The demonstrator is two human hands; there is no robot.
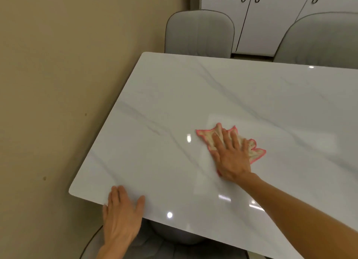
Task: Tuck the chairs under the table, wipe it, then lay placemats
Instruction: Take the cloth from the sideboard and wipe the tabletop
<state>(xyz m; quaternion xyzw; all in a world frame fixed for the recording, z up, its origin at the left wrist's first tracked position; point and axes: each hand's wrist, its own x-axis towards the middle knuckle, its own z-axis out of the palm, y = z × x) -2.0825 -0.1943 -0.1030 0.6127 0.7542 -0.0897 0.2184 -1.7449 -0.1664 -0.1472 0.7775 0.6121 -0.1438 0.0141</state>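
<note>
A glossy white marble-look table point(174, 103) fills the middle of the view. My right hand point(231, 155) presses flat on a cream cloth with a pink edge point(253, 151) near the table's centre. My left hand point(121, 218) rests flat with fingers apart on the table's near left edge. Two grey padded chairs stand at the far side, one point(199, 32) at the left and one point(321, 39) at the right. A third grey chair point(158, 245) sits below the near edge, under my left hand. No placemats are in view.
A beige wall point(58, 84) runs along the table's left end, close to it. White cupboard doors point(271, 16) with ring handles stand behind the far chairs.
</note>
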